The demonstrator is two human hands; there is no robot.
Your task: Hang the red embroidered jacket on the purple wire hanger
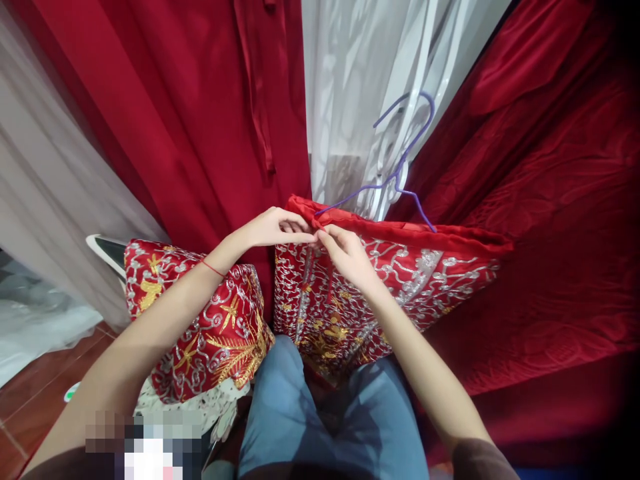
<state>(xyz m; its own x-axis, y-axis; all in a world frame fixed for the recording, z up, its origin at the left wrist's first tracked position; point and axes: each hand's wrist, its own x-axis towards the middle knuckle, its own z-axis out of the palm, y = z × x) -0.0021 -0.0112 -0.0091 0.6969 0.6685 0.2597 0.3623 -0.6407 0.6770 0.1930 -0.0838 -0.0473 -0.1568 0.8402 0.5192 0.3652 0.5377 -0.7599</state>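
A red embroidered skirt (pixel 400 273) with silver and gold patterns hangs in front of my knees, its plain red waistband (pixel 465 240) uppermost. A purple wire hanger (pixel 401 163) rises from that waistband, the lower ends of its arms hidden in the cloth. My left hand (pixel 280 227) pinches a thin red tie string at the waistband's left part, fingers curled over the edge. Close against it, my right hand (pixel 347 253) grips the same string between thumb and forefinger. The string's end (pixel 330 283) dangles over the embroidery. The fingertips partly cover the spot where string and band meet.
Another red embroidered cloth (pixel 200 327), folded, lies to the left below my left forearm. Red curtains (pixel 200 113) and a white sheer curtain (pixel 340 73) hang ahead. Dark red fabric (pixel 545 200) fills the right side. White cloth (pixel 40 313) spreads near the tiled floor (pixel 35 413).
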